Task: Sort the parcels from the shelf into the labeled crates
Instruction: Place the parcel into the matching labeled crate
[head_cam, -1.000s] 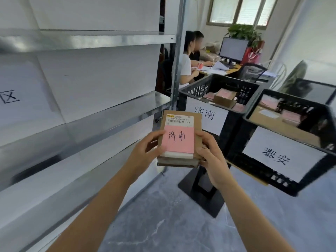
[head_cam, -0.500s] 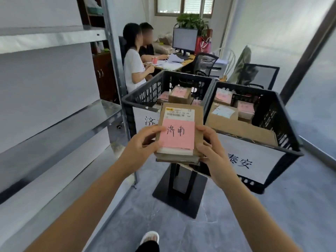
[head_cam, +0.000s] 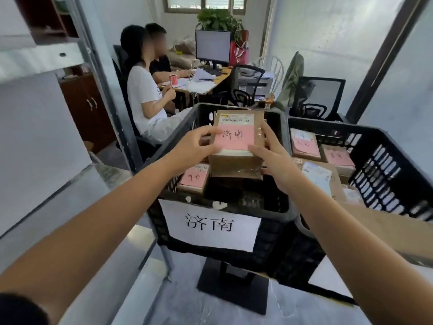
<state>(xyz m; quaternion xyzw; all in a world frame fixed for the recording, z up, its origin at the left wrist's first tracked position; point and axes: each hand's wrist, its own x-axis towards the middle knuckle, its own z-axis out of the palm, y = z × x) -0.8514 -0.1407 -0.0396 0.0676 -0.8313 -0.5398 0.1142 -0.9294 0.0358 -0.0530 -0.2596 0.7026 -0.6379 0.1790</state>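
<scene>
black crate [head_cam: 276, 209] holds a labelled box [head_cam: 194, 178]; left hand [head_cam: 194, 148] and right hand [head_cam: 271, 158] grip a parcel [head_cam: 234, 165].

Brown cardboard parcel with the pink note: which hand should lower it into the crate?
Probably the right hand. Both grip the brown cardboard parcel over the black plastic crate, but the left hand sits above a smaller pink-labelled parcel; under the right it looks bare.

Brown pink-labelled parcel [head_cam: 235, 146] held over 济南 crate [head_cam: 210, 225]
</scene>
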